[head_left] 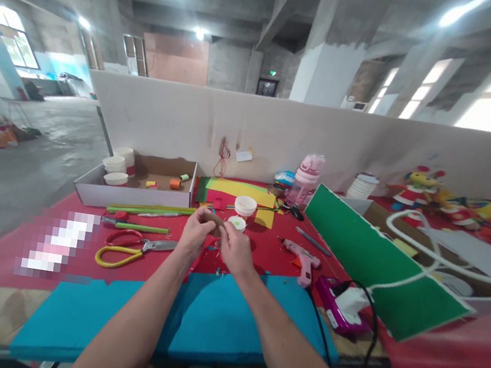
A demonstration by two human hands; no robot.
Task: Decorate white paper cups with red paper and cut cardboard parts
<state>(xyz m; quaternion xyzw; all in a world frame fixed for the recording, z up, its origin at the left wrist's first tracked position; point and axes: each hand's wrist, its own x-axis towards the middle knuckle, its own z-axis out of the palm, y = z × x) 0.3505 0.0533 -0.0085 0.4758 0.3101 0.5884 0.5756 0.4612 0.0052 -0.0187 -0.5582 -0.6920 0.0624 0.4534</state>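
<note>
My left hand (pixel 193 233) and my right hand (pixel 236 249) meet over the middle of the red-covered table. Between their fingertips is a small brown piece, seemingly cardboard (pixel 214 221), pinched from both sides. Just beyond my right hand stands a white cup (pixel 236 224) with something light green in it. Another white paper cup (pixel 245 205) is behind that one. Scissors (pixel 138 249) with one red and one yellow handle lie left of my left hand. A pink glue gun (pixel 301 259) rests to the right of my right hand.
A blue mat (pixel 216 321) covers the front edge. An open box (pixel 132 198) with cups stands back left; a green board (pixel 381 263) leans along the right. A purple power strip (pixel 341 312) with cables lies near it. A pink bottle (pixel 307 178) is at the back.
</note>
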